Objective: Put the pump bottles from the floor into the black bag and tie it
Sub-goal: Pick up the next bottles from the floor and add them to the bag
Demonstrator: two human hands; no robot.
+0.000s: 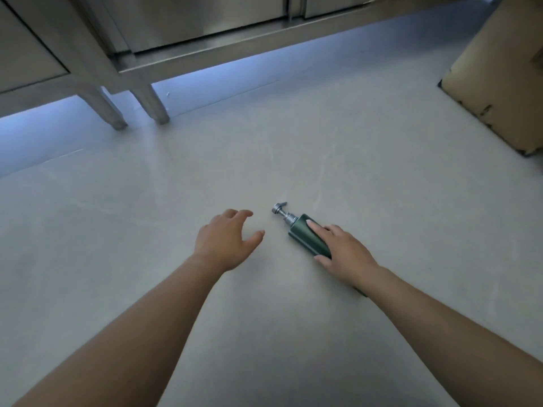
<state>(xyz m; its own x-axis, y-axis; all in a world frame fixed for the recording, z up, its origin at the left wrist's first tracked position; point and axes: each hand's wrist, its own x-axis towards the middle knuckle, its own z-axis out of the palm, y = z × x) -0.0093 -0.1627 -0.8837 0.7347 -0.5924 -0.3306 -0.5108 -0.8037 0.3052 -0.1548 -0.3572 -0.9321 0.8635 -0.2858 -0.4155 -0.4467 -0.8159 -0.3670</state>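
Observation:
A dark green pump bottle [305,235] with a silver pump head [281,211] lies on its side on the grey floor, pump pointing up-left. My right hand [342,254] grips the bottle's body, fingers over the top and thumb at its near side. A second dark green shape shows under my right wrist [362,291], mostly hidden. My left hand [224,237] hovers just left of the pump head with fingers spread and relaxed, holding nothing. No black bag is in view.
Stainless steel cabinets [182,30] on legs [152,105] stand along the far side, with blue light under them. A cardboard box [496,71] sits on the floor at the right. Grey floor [382,160] surrounds the bottle.

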